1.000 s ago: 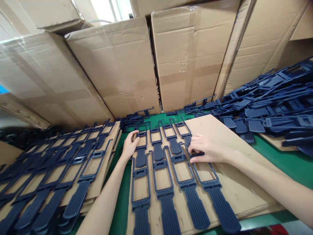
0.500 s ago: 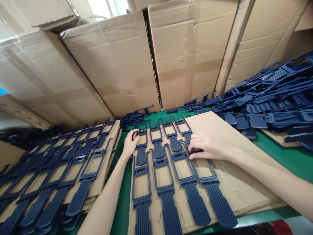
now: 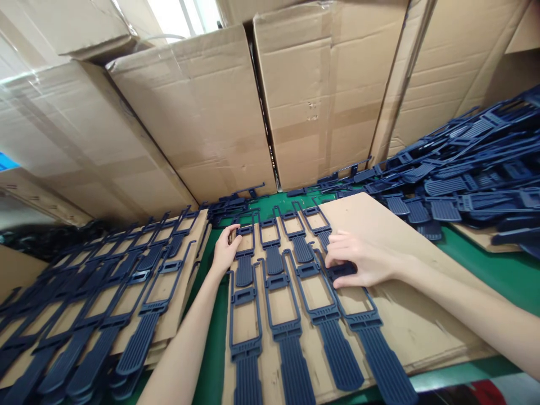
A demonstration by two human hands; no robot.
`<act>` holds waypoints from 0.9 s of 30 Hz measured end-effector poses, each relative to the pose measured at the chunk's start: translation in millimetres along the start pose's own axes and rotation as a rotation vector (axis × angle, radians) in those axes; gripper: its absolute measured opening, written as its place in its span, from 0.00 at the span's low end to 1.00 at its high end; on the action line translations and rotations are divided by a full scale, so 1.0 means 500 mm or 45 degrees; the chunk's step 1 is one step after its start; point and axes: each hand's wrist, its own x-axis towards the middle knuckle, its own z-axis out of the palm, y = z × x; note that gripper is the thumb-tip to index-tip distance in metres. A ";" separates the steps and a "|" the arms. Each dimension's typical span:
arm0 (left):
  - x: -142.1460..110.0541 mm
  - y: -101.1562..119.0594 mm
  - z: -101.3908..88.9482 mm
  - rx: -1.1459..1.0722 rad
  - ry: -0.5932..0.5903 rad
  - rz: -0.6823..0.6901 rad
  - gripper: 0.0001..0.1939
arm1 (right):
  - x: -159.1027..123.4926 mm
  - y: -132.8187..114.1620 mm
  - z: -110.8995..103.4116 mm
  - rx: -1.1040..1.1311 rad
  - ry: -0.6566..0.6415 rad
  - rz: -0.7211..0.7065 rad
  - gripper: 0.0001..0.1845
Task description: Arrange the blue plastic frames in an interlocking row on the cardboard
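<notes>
Navy plastic frames with ribbed paddle ends lie in two rows on a cardboard sheet [image 3: 422,315]. My left hand [image 3: 225,250] is curled at the outer edge of the far-left plastic frame [image 3: 244,256], thumb and forefinger about its upper side. My right hand [image 3: 363,259] has its thumb and fingers around the crossbar of the front-right plastic frame [image 3: 386,357]. The thumb sits below the crossbar and the fingers above it. That frame's paddle points toward me. Part of its upper end is hidden behind my right hand.
On the left, more navy frames [image 3: 135,343] cover a stack of cardboard sheets. A loose heap of navy frames [image 3: 476,157] lies on the right. Tall cardboard boxes [image 3: 324,95] wall off the back. Green tabletop [image 3: 485,281] shows around the sheets.
My right hand has moved slightly toward me and right, its thumb and fingers farther apart. The front-right frame has slid a little toward me. My left hand has barely moved.
</notes>
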 end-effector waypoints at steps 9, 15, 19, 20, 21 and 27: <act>0.001 0.000 -0.003 0.005 -0.009 0.006 0.19 | -0.001 -0.002 -0.005 -0.015 -0.024 0.020 0.10; 0.001 -0.001 -0.003 0.010 -0.014 0.009 0.19 | -0.002 0.008 -0.005 -0.012 0.014 0.004 0.11; 0.000 -0.001 -0.003 0.012 -0.010 0.011 0.20 | -0.003 0.011 -0.009 -0.015 0.042 0.001 0.11; 0.000 -0.001 -0.003 0.012 -0.012 0.011 0.20 | -0.003 0.012 -0.009 -0.012 0.052 0.002 0.11; 0.000 -0.001 -0.003 0.013 -0.015 0.011 0.20 | -0.003 0.013 -0.010 -0.008 0.060 0.004 0.11; 0.001 0.000 -0.002 0.021 -0.011 0.004 0.20 | -0.005 0.018 -0.008 0.010 0.088 -0.007 0.10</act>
